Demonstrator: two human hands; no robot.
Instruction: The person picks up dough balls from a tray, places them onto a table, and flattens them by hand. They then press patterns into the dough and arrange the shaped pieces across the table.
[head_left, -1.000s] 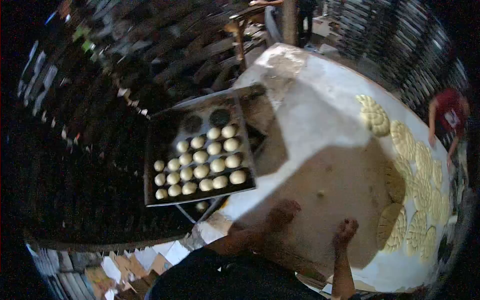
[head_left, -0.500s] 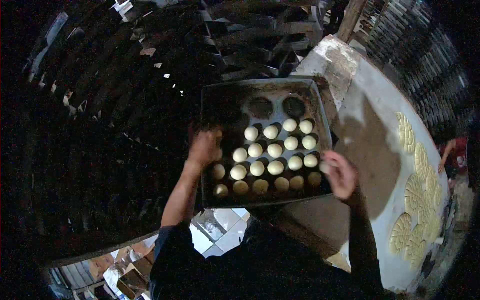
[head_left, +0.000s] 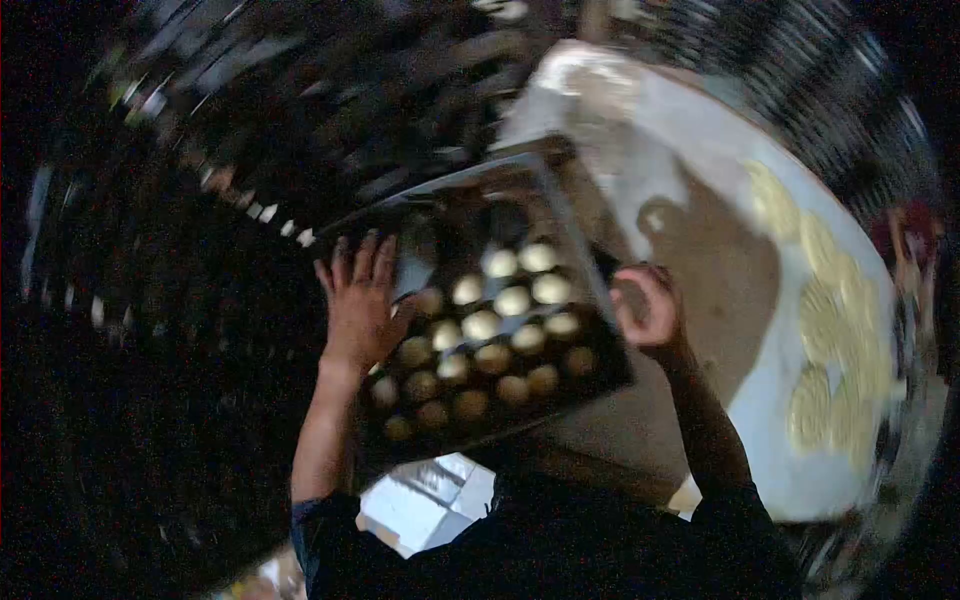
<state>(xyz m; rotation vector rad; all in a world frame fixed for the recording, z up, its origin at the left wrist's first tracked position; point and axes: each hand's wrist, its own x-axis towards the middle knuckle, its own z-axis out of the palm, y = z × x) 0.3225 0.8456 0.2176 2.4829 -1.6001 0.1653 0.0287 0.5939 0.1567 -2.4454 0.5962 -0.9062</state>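
A dark rectangular baking tray (head_left: 588, 262) stands in front of me at a slant, with several rows of pale round dough balls (head_left: 481, 325) in it. The front rows are in shadow. My left hand (head_left: 358, 305) lies over the tray's left side with its fingers spread, the thumb close to the dough balls. Beside the tray's right rim is my right hand (head_left: 650, 305), its fingers curled into a ring; whether they touch the rim or hold something small cannot be made out. The picture is blurred by motion.
A pale worktop (head_left: 700, 130) curves along the right, bearing several flat, scored dough pieces (head_left: 822, 320). A person in red (head_left: 905, 235) is at the far right edge. Dark stacked shapes fill the left and back. Light floor tiles (head_left: 430, 495) show below the tray.
The tray appears turned anticlockwise and further left, while the whole view has also shifted. My left hand has moved up and spread its fingers. My right hand has shifted left and curled.
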